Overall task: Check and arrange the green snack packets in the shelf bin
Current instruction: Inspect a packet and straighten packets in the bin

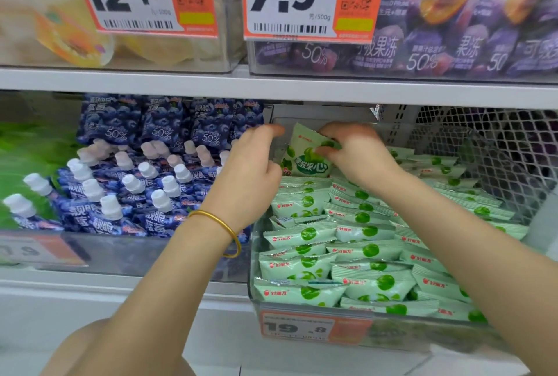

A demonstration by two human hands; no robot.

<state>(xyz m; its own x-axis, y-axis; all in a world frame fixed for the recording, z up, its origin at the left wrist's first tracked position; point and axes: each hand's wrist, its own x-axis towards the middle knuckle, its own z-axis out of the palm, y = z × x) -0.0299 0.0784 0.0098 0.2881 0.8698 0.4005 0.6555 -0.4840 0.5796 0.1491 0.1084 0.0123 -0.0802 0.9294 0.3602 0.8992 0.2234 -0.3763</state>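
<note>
The right hand [356,152] pinches one green packet [305,161] upright, long axis vertical, at the 12 o'clock end of the bin [407,333]. The left hand [253,161] curls at the packet's 9 o'clock edge; whether it grips cannot be told.

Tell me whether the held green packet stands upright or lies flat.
Upright, slightly tilted: right hand pinches the green packet face-forward, above the flat-stacked packets.

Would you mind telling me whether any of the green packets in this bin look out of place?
One green packet stands upright and tilted at the back of the bin, pinched by the right grip, while the other packets lie stacked in rows. Nothing looks spilled or torn.
</note>
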